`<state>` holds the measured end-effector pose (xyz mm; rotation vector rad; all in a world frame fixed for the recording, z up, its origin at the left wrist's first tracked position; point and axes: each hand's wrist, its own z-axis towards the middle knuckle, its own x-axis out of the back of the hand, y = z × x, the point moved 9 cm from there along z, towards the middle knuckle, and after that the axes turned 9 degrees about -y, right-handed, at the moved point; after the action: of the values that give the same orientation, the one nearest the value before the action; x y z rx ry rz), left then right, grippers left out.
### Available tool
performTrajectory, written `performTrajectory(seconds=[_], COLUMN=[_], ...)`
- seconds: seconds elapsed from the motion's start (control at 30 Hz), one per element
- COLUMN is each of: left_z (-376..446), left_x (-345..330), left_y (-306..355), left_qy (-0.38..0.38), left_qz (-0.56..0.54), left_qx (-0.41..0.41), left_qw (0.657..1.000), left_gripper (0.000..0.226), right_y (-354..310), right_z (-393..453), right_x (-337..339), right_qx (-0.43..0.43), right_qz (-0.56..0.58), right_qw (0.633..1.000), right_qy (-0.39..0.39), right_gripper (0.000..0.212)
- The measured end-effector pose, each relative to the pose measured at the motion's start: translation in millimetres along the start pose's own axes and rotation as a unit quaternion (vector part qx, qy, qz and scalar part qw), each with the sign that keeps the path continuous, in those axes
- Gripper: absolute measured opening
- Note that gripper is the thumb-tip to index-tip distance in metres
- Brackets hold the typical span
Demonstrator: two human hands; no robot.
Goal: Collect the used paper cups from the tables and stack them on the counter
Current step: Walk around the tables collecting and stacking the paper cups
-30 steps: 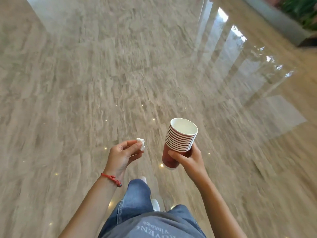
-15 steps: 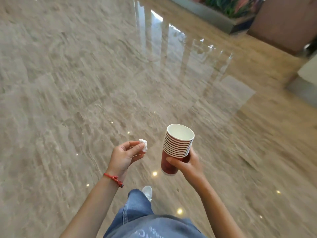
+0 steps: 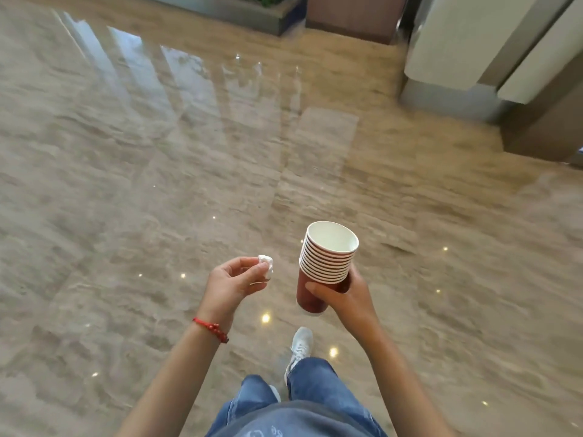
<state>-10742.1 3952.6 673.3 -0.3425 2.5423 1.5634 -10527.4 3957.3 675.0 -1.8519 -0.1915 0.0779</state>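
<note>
Gripping a nested stack of red paper cups (image 3: 326, 263) near its lower half, the person's right hand (image 3: 345, 294) is curling its fingers and thumb round the red wall of the outermost cup, keeping the stack tilted slightly with the white-lined mouth facing up and toward the camera. About ten white rolled rims are showing one above another below the top cup. The stack is sitting in the air in front of the person's waist, well above the polished beige stone floor (image 3: 157, 184). The left hand (image 3: 235, 283) is pinching a small crumpled white tissue (image 3: 266, 268) between thumb and fingertips, palm turned up, just beside the cups but not touching them. A red beaded bracelet (image 3: 211, 330) is circling the left wrist. Below, blue jeans (image 3: 310, 387) and a pale sneaker (image 3: 301, 342) are stepping forward. At the far right, a cream-panelled counter-like unit (image 3: 457, 42) is standing on the floor, and a dark planter (image 3: 246, 11) is lying along the top edge.
</note>
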Motion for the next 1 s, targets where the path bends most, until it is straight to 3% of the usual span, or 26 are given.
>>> performTrajectory(seconds=[0.27, 0.6, 1.0], left_z=[94.1, 191.7, 423.6], left_x=[-79.0, -139.3, -193.7], left_y=[34.6, 100.4, 196.6], left_qy=[-0.07, -0.089, -0.095], left_qz=[0.038, 0.037, 0.037], left_qx=[0.017, 0.026, 0.027], left_qw=[0.997, 0.995, 0.994], left_gripper=[0.003, 0.003, 0.005], right_y=[-14.8, -71.5, -130.1], right_z=[51.7, 148.9, 382.3], right_x=[79.9, 140.2, 210.4], right_qx=[0.0, -0.005, 0.009], right_qz=[0.013, 0.006, 0.034], right_qw=[0.996, 0.995, 0.992], right_qy=[0.088, 0.097, 0.118], right_gripper=[0.047, 0.048, 0.046])
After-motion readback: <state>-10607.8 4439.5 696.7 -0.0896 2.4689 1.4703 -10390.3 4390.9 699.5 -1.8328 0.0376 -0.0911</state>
